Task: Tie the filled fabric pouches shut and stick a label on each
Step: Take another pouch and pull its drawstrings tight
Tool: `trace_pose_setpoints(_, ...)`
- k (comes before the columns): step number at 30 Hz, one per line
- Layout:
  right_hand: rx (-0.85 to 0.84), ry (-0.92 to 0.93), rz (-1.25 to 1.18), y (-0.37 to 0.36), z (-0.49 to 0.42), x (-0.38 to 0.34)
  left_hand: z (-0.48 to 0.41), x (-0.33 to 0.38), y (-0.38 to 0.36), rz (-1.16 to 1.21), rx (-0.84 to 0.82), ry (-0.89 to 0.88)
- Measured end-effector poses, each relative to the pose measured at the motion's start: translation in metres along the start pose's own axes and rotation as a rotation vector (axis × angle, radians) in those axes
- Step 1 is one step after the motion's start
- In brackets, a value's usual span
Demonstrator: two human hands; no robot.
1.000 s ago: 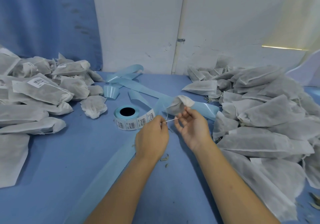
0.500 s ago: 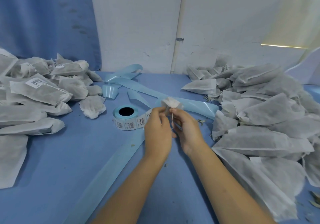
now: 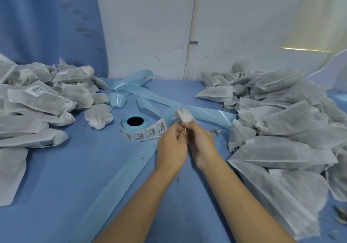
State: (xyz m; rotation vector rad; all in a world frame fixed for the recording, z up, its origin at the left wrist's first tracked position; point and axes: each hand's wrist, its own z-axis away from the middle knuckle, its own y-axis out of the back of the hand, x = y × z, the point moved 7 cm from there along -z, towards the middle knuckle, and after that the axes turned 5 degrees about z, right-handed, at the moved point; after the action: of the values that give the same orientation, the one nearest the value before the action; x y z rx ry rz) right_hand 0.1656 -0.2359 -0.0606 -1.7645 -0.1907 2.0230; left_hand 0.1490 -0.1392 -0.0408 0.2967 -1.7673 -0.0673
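A white fabric pouch stands gathered at its neck just beyond my fingers, at the table's middle. My left hand and my right hand are pressed close together below it, each pinching the thin white drawstring at the pouch's neck. A loop of string shows left of my left hand. The label roll, blue-backed with barcode stickers, lies flat just left of my hands.
Tied, labelled pouches are heaped at the left. A larger pile of untied pouches fills the right side. Spent blue backing strip trails across the blue table toward the wall. Bits of dried filling lie scattered.
My hands, apart with the string stretched between them a second ago, have come together at the pouch's neck. The pouch has gathered up tighter and stands more upright.
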Motion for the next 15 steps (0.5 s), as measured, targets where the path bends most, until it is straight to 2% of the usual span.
trace_pose_setpoints(4,-0.050,0.001,0.035,-0.001,-0.001,0.001,-0.001,-0.002,0.004,-0.009,0.010,-0.009)
trace_pose_setpoints(11,-0.096,0.099,0.307,-0.007,0.002,-0.003,0.002,-0.004,0.012,-0.118,0.074,-0.119)
trace_pose_setpoints(15,-0.100,0.150,0.313,-0.008,0.003,-0.010,0.001,-0.003,0.015,-0.101,0.111,-0.161)
